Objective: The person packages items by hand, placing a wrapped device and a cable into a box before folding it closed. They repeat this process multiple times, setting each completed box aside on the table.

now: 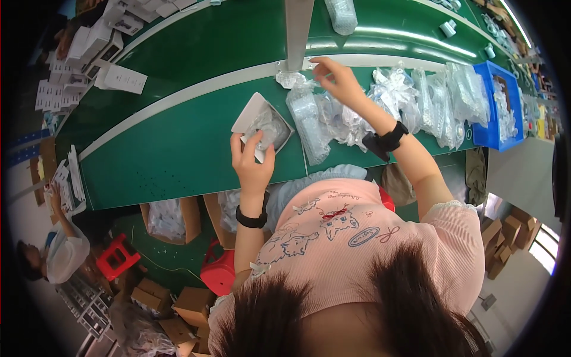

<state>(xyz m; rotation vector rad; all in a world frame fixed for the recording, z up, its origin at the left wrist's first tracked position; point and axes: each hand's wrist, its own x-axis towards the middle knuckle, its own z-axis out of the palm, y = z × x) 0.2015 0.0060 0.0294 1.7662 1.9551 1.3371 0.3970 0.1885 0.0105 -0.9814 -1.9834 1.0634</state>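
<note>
A small white box (254,113) stands with its lid up on the green table. Inside it lies a clear plastic bag (272,128) around something I cannot make out. My left hand (253,159) curls its fingers over this bag at the box's near side, thumb and fingers closed on it. Raised above the table's far edge, my right hand (340,82) has its fingers apart and holds nothing. Beneath and beside it are a long bubble-wrap parcel (308,122) and a small crumpled clear bag (291,80).
Several clear-bagged items (395,89) line the table to the right, up to a blue bin (513,134). A metal post (297,35) rises at the far edge. White boxes (122,78) are stacked far left. Cartons and red stools (119,257) stand below; another person (64,253) is at left.
</note>
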